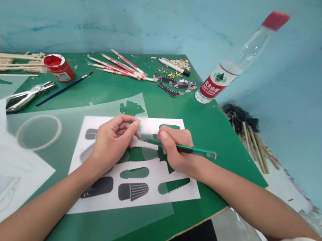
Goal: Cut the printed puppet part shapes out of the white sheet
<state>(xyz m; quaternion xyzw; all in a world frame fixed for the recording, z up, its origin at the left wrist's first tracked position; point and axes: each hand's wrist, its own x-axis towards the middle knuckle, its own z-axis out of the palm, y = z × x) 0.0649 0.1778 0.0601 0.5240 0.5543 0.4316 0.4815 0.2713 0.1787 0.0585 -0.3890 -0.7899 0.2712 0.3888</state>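
Observation:
My right hand [178, 148] is closed around a slim green-and-black craft knife [199, 152], its front end pointing left toward my other hand. My left hand [117, 136] pinches a small pale piece [143, 130], blurred, between thumb and fingers. Under both hands lies a white paper sheet [185, 195] printed with dark shapes; several shapes are cut out, and green shows through the holes. A narrow white toothed strip [148, 143] of paper shows between the hands. Beneath the paper is a translucent plastic sheet [127, 223] on the green table [217, 186].
A roll of tape [59, 130], pliers-like punch [31, 93], paintbrush [64, 88] and red paint jar [67, 72] lie left. Behind are red-marked sticks [121, 66], a marker [173, 65] and dark cut pieces [171, 83]. A water bottle [217, 79] stands at the right edge.

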